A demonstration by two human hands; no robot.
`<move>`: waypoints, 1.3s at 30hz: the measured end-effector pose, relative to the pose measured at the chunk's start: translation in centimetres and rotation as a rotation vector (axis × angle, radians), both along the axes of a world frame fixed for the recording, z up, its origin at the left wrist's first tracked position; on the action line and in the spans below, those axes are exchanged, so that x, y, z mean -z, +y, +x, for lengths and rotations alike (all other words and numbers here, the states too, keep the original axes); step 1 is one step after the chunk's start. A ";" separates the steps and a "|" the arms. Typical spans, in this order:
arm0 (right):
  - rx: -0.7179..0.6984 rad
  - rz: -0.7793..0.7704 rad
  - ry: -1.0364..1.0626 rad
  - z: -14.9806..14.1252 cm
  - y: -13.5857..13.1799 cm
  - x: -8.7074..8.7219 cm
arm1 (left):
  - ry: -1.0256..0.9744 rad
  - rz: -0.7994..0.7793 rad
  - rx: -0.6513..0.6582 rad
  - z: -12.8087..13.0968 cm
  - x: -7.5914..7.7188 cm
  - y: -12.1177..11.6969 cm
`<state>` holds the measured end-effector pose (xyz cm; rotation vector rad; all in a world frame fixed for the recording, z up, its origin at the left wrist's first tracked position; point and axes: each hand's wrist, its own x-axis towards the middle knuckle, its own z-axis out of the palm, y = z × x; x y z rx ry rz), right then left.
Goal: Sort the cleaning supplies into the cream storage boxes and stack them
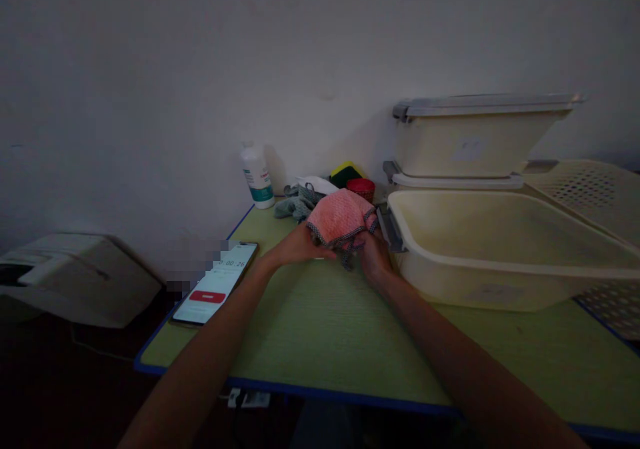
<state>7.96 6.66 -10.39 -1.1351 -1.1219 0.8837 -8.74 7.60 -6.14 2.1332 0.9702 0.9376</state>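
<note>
A pink cloth with a dark patterned edge is bunched up between both hands, just above the green table. My left hand grips its left side with fingers curled under it. My right hand holds its right side, fingers closed on the hanging edge. Both forearms reach in from the near edge.
A cream plastic tub stands right of the hands, with two lidded tubs stacked behind it and a perforated basket at far right. A phone lies at the left edge. A white bottle, grey cloth, sponge and red cup sit by the wall.
</note>
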 end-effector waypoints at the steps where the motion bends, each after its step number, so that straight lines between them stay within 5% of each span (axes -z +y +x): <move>1: 0.004 -0.016 -0.004 0.0 0.0 0.0 | -0.069 0.000 -0.016 0.1 -0.2 -0.1; 5: 0.012 -0.045 -0.010 -0.3 -0.2 -0.5 | -0.232 -0.052 -0.008 0.1 -0.7 0.0; 12: 0.016 -0.026 -0.071 -0.6 -1.0 -1.3 | 0.059 0.246 -0.183 0.0 0.0 0.3; 16: -0.018 0.014 -0.112 -0.6 -1.5 -2.0 | 0.058 0.310 -0.191 0.5 0.1 0.0; 25: -0.038 0.024 -0.111 -1.0 -1.6 -2.2 | -0.133 0.078 -0.219 0.9 -0.7 -0.4; 33: -0.098 0.072 -0.100 -1.1 -2.0 -2.4 | -0.609 -0.026 -0.425 -0.2 -0.3 1.6; 39: -0.144 0.094 -0.089 -1.3 -2.0 -2.3 | -0.840 -0.104 -0.439 -0.1 -0.3 1.9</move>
